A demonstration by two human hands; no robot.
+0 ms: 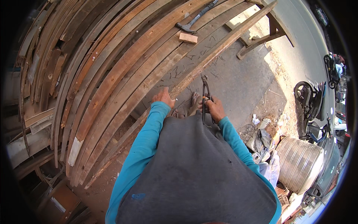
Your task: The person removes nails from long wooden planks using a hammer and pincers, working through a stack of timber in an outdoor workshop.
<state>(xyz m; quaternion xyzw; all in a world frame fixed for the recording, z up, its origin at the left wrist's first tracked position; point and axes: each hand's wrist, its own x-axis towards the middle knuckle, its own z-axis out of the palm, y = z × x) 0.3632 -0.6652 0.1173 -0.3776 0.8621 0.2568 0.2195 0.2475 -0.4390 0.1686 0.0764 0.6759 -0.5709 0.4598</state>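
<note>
My left hand (163, 96) grips a long, narrow wooden plank (203, 67), which runs from the upper right down to the lower left. A small pale bit, perhaps a nail, shows by its fingers. Just to the right, my right hand (216, 108) is closed round the handles of metal pincers (205, 89). Their head points away from me, beside the plank and apart from it. Farther off, a claw hammer (197, 18) with a dark handle lies across the planks. Close to its head rests a small wood block (188, 38).
Several long planks (123, 71) lie side by side on the left. A wooden support (261, 41) stands at the far right end. Bent nails (190, 56) litter the grey ground. Right of me are rubble, a ribbed metal drum (298, 162) and a parked motorbike (313, 100).
</note>
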